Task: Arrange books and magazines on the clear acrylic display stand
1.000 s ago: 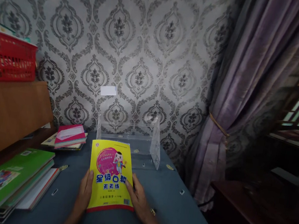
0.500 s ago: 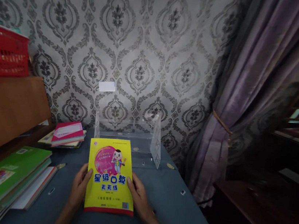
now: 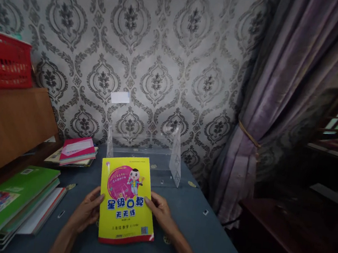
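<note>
A yellow workbook (image 3: 127, 208) with a pink circle, a cartoon child and a red bottom edge is held up in front of me, cover facing me. My left hand (image 3: 87, 210) grips its left edge, thumb on the front and fingers curled behind. On the opposite edge, my right hand (image 3: 161, 213) does the same, its thumb resting on the cover. Just beyond the workbook stands a clear plastic rack (image 3: 176, 160) with upright sides, partly hidden behind the book's top.
On the blue-grey tabletop (image 3: 191, 237), a stack of books with a green cover (image 3: 6, 200) lies at left. Behind it is a smaller pile topped by a pink book (image 3: 78, 148). A red basket (image 3: 3, 61) sits on a wooden box (image 3: 10, 122). A purple curtain (image 3: 270, 115) hangs at right.
The workbook has tilted slightly, its lower edge shifting right. Both forearms have spread outward a little, and both hands still hold the book.
</note>
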The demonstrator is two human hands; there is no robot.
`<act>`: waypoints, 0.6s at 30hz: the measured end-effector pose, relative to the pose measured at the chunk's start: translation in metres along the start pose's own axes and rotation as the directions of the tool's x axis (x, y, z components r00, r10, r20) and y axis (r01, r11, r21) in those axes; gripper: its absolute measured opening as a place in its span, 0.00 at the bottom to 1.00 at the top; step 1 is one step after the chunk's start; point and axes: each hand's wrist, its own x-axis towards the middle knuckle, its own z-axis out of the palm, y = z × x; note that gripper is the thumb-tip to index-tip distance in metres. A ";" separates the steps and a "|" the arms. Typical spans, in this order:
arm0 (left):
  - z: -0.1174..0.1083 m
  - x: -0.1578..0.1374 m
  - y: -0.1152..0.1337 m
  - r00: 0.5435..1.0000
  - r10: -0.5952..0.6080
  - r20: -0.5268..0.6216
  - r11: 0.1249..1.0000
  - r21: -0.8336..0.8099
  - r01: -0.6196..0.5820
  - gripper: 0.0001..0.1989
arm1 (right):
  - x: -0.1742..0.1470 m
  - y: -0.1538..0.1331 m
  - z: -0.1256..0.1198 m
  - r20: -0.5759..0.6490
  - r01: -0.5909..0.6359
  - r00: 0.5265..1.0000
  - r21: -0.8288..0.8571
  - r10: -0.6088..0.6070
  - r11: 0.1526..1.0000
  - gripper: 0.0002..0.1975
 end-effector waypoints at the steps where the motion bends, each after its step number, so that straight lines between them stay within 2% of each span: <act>1: 0.000 -0.001 0.002 0.999 -0.016 0.035 1.000 -0.007 0.016 0.35 | 0.000 -0.002 -0.002 0.015 -0.002 1.000 -0.009 0.002 1.000 0.26; 4: 0.002 -0.004 0.008 0.992 -0.047 0.121 0.999 -0.017 0.049 0.36 | 0.000 -0.006 -0.006 0.037 -0.009 0.999 -0.023 0.010 1.000 0.25; 11: 0.008 -0.006 0.016 0.997 0.053 0.065 0.999 0.006 -0.053 0.32 | 0.000 -0.008 -0.004 -0.014 0.011 1.000 -0.171 -0.014 0.985 0.28; 18: 0.015 -0.007 0.011 0.990 0.142 0.018 0.989 0.035 -0.143 0.31 | -0.003 -0.012 0.006 0.000 0.029 1.000 -0.162 -0.030 0.986 0.28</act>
